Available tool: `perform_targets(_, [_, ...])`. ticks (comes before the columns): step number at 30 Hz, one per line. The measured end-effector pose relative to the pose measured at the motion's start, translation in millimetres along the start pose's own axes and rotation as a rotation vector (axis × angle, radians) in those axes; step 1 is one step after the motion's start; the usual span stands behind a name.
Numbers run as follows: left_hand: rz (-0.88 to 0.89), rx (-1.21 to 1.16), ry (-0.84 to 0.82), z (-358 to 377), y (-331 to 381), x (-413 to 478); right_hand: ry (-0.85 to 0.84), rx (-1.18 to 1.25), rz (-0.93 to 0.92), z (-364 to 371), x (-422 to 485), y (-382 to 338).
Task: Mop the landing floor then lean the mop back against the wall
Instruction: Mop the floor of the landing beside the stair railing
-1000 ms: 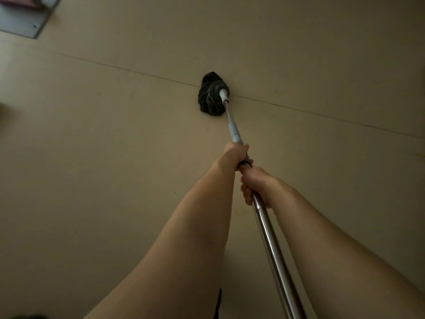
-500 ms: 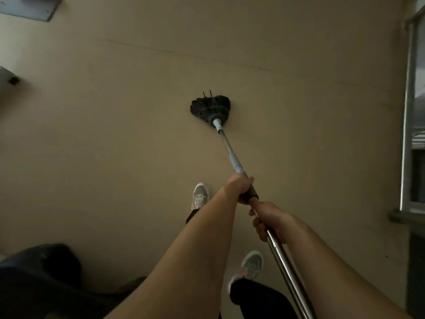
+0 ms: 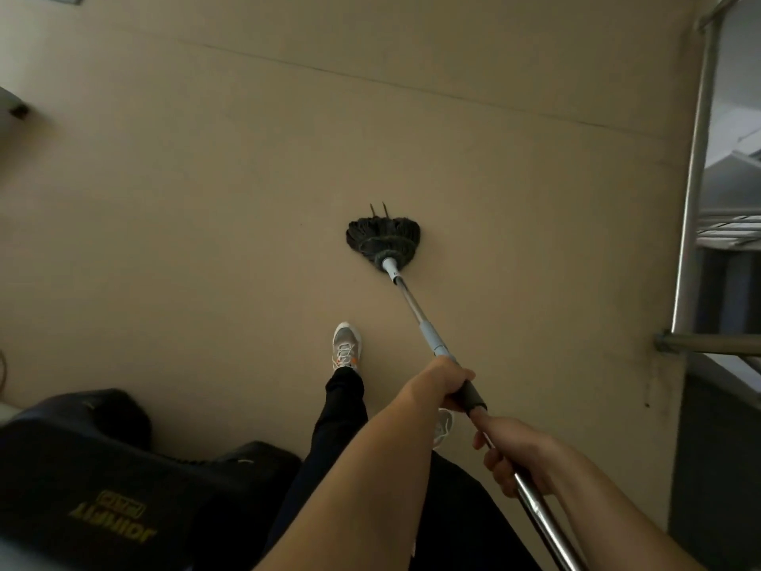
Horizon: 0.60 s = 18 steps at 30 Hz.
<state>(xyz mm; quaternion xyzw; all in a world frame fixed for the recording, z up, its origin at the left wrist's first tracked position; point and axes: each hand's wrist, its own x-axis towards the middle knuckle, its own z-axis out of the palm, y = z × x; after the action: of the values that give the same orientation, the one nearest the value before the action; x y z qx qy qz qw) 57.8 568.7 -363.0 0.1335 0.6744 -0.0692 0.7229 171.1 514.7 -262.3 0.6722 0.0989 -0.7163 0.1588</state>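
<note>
A dark string mop head lies spread flat on the beige landing floor, ahead of me. Its metal handle runs back and to the right toward my body. My left hand grips the handle at its black collar, farther down the shaft. My right hand holds the shiny steel part just behind it. Both arms are stretched forward.
A metal stair railing stands along the right edge, with steps visible beyond it. A black bag with yellow lettering sits at the lower left. My left shoe is planted on the floor left of the handle. A floor seam crosses ahead.
The mop head has been dragged back toward me and fanned out wide. My view has tilted down, bringing my legs, shoes, the black bag and the railing into sight.
</note>
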Motion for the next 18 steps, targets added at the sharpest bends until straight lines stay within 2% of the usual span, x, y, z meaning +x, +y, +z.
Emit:
perform_targets(7, [0.120,-0.155,0.065,-83,39,18,-0.012,-0.094,-0.041,29,15,-94])
perform_targets(18, [0.214,-0.325,0.232,-318,161,79,0.034,-0.341,-0.186,120,95,-348])
